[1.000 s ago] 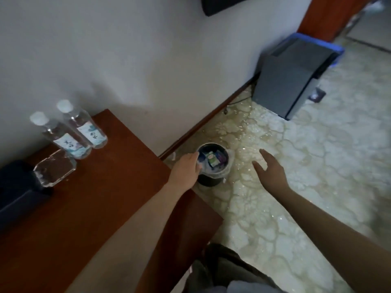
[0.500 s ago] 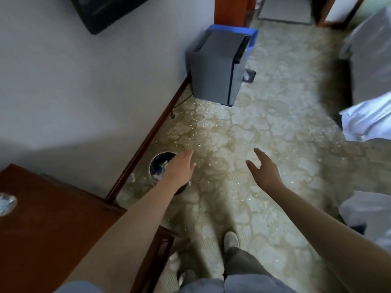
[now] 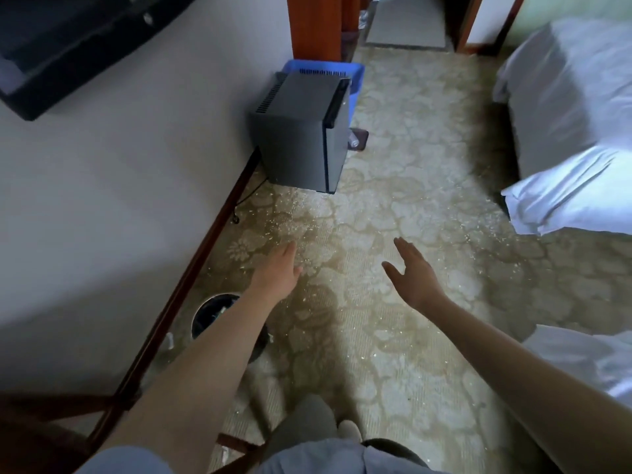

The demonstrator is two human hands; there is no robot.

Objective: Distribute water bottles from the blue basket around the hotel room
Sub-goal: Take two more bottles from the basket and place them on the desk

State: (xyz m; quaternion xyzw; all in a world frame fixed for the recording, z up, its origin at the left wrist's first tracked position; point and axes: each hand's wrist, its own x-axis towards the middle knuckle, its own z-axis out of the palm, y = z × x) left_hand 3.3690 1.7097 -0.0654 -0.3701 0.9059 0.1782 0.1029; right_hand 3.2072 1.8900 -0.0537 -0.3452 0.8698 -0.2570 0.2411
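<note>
The blue basket (image 3: 355,80) stands on the carpet by the wall, mostly hidden behind a grey box-shaped mini fridge (image 3: 301,131); its contents cannot be seen. My left hand (image 3: 278,268) and my right hand (image 3: 412,273) are both stretched out in front of me above the patterned carpet, fingers apart, holding nothing. The basket is well beyond both hands. No water bottle is in view.
A black waste bin (image 3: 213,314) sits by the skirting board under my left forearm. A dark TV (image 3: 68,39) hangs on the left wall. White beds (image 3: 567,124) fill the right side. A wooden pillar (image 3: 316,27) stands behind the basket, with a doorway beyond.
The view has swung away from the wooden desk and its two bottles toward the room. The fridge, basket and beds have come into fuller view, and the bin has slid back under my left arm.
</note>
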